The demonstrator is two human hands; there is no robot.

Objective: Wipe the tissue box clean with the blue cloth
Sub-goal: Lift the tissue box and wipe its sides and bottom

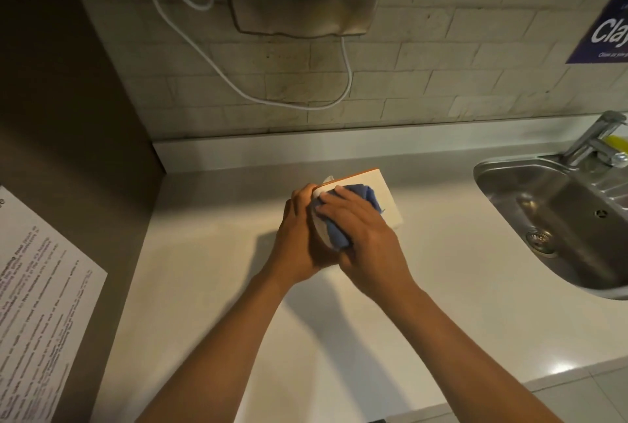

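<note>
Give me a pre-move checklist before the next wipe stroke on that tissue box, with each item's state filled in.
1. Left hand grips the tissue box: ok.
2. Right hand presses the blue cloth onto the box: ok.
3. Box lifted or resting on the counter: cannot tell.
4. Box well away from the sink: ok.
5. Sides already clean: cannot tell.

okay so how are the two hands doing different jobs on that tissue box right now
The left hand grips the near left end of the white, orange-edged tissue box, steadying it, and holds no cloth. The right hand lies over the top of the box, fingers curled on the bunched blue cloth and pressing it against the box. Both hands touch the box, above the pale countertop.
</note>
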